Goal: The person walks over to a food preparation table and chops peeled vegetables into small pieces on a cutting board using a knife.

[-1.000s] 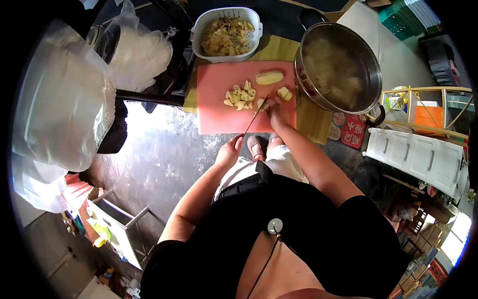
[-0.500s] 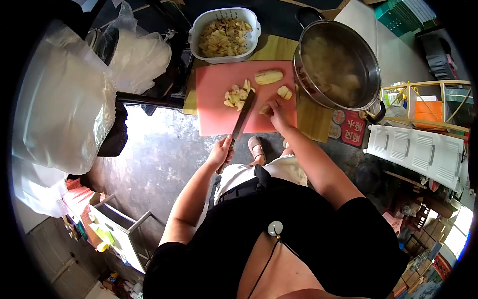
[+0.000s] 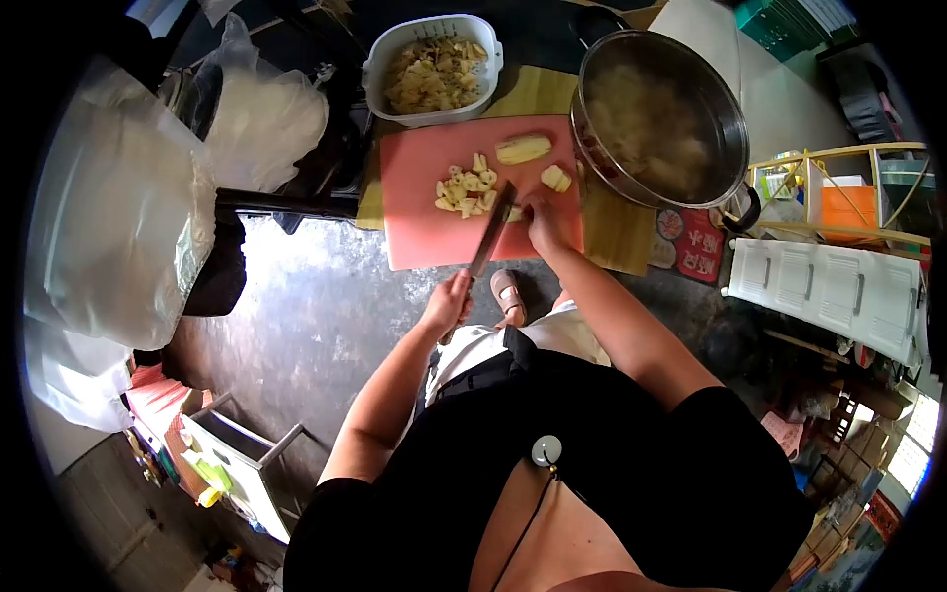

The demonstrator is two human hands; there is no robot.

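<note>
A pink cutting board lies on a wooden surface. My left hand is closed round the handle of a knife, its blade slanting up across the board. Beside the blade, the fingers of my right hand press on a pale vegetable piece, mostly hidden by them. Cut pale chunks are heaped left of the blade. Farther up the board lie a long peeled piece and a shorter piece.
A white basket of cut pieces stands behind the board. To the right is a large metal pot with cloudy liquid. Plastic bags hang at the left. A white slatted item and a shelf rack are at the right.
My right hand has moved slightly up and left, nearer the blade. The knife has shifted a little right, and more cut chunks show beside it. The whole view has shifted slightly.
</note>
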